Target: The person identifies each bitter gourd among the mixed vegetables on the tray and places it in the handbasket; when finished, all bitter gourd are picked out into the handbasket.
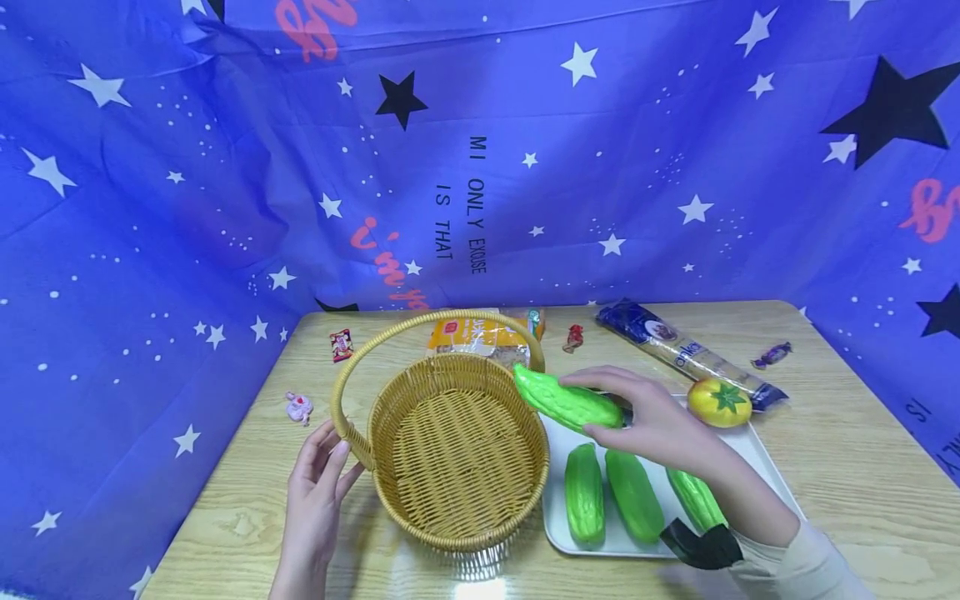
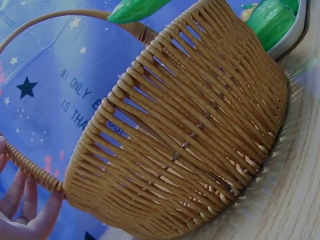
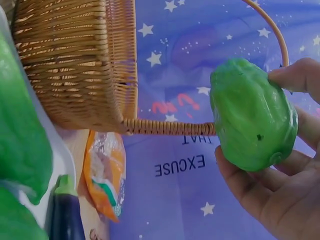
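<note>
My left hand (image 1: 318,483) grips the foot of the handle (image 1: 347,367) on a round wicker basket (image 1: 457,467), its thumb and fingertips about the wrapped cane. The basket's inside is bare. With thumb and fingers, my right hand (image 1: 660,421) holds a bumpy green bitter melon (image 1: 566,402) level over the basket's right rim. The right wrist view has that bitter melon (image 3: 252,115) end-on, with the thumb on one side and fingers on the other. Below it, more green bitter melons (image 1: 585,496) lie on a white tray (image 1: 553,500) at the basket's right.
A yellow fruit with a green leafy top (image 1: 720,402) sits at the tray's back corner. An eggplant (image 3: 66,215) lies on the tray. Behind are an orange food bag (image 1: 487,332) and a blue pasta pack (image 1: 675,346). Small wrapped candies (image 1: 573,337) and a pink trinket (image 1: 298,407) are scattered about.
</note>
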### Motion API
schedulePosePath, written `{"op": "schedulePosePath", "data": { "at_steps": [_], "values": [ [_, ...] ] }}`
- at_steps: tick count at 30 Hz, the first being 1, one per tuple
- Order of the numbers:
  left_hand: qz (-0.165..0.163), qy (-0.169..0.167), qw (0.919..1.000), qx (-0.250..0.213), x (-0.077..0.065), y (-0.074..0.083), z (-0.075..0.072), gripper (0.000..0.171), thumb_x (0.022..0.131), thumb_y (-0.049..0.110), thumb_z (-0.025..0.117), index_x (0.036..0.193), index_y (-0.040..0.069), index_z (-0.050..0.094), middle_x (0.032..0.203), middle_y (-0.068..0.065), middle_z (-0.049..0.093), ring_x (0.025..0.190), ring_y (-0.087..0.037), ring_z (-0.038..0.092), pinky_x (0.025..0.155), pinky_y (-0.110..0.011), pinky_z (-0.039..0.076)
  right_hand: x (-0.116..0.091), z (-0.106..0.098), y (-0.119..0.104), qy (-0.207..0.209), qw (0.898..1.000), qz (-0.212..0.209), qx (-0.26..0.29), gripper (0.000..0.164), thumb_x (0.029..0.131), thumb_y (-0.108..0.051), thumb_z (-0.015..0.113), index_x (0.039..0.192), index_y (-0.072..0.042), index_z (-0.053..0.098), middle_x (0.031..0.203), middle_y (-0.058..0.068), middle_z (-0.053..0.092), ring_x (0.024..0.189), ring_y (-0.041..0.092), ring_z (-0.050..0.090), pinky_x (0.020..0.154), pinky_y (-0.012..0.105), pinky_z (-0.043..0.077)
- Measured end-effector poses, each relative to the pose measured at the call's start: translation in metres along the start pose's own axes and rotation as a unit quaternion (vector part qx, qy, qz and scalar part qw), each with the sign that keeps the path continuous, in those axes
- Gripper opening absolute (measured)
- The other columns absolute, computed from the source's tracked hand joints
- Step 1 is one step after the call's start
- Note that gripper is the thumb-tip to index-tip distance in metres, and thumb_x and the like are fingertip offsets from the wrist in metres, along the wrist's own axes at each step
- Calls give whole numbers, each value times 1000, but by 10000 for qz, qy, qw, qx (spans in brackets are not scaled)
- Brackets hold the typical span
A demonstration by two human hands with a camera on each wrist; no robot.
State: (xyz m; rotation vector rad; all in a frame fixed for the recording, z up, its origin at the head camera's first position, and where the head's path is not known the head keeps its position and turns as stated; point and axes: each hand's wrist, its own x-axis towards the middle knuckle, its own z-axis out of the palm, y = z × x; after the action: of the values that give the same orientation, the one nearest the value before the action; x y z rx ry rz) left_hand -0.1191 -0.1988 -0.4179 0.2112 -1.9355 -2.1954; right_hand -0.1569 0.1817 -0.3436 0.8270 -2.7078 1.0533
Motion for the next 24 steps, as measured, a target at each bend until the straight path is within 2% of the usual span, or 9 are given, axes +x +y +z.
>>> {"op": "schedulePosePath", "data": {
  "at_steps": [6, 9, 18, 24],
  "values": [
    [1, -15, 10000, 58, 0, 0, 0, 39, 99, 20, 48, 135, 7, 39, 120, 6, 52, 113, -3, 53, 91, -24, 55, 20, 5, -4, -461, 9985, -175, 253, 53, 80, -20, 74, 128, -31, 55, 130, -3, 57, 102, 11, 56, 79, 26, 52],
    [-23, -47, 10000, 78, 0, 0, -1, 40, 99, 21, 48, 136, 8, 39, 120, 6, 51, 113, -4, 53, 91, -24, 55, 29, 7, -8, -638, 9967, -330, 388, 53, 80, -17, 73, 128, -31, 56, 130, -3, 57, 97, 9, 56, 76, 22, 51],
    [-11, -76, 9999, 108, 0, -1, -1, 40, 99, 21, 47, 136, 8, 38, 120, 5, 51, 113, -4, 52, 92, -24, 54, 52, 11, -13, -1166, 9891, -571, 695, 52, 81, -12, 69, 129, -27, 56, 134, 3, 55, 96, 13, 55, 76, 25, 51],
    [-27, -78, 9999, 117, 1, 0, -1, 40, 99, 21, 48, 136, 8, 38, 119, 6, 51, 114, -4, 52, 92, -24, 54, 63, 15, -19, -1493, 9834, -566, 864, 52, 83, -15, 68, 131, -28, 54, 139, 3, 50, 108, 17, 54, 87, 30, 50]
  ]
}}
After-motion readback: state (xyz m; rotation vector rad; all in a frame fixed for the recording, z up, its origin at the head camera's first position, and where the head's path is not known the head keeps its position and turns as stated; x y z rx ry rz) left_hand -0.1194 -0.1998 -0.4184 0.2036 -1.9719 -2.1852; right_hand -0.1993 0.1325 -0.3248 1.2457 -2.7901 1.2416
